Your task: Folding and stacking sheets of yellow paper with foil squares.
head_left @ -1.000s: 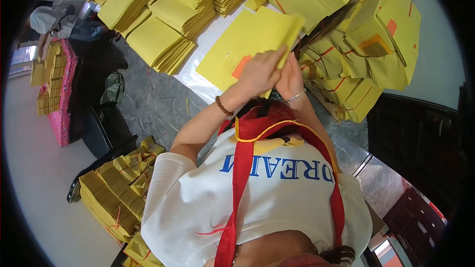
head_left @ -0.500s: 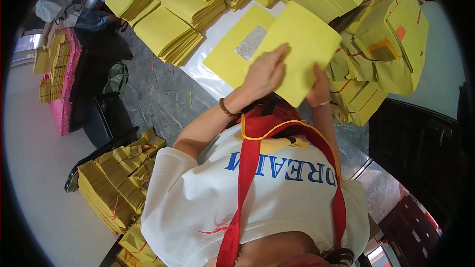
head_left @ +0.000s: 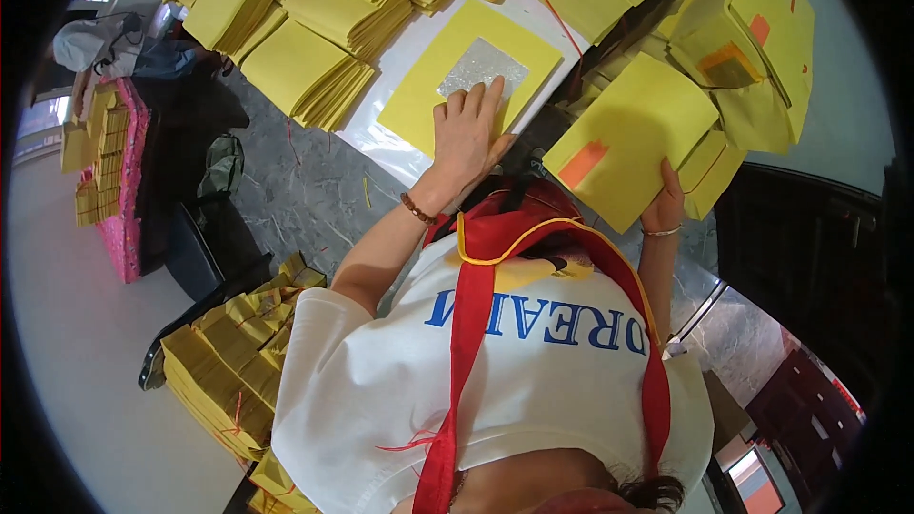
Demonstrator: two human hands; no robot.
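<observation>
My left hand lies on a yellow paper sheet, fingers stretched out and a little bent. Its fingertips rest on the lower edge of a speckled silver rectangle in the middle of that sheet. The sheet lies flat on a glossy white surface. Off to the right, my right hand grips the near edge of another yellow sheet, held tilted. An orange patch shows near its left corner. Whether that is one sheet or several together, I cannot tell.
Stacks of folded yellow paper stand at the far left of the table. Bundles tied with red string crowd the right. More bundles sit at my lower left. A person in a white cap is beside a pink-covered table.
My right hand has carried its yellow sheet away to the right, turning up the orange patch. My left hand has left that sheet and now lies on the sheet with the silver rectangle.
</observation>
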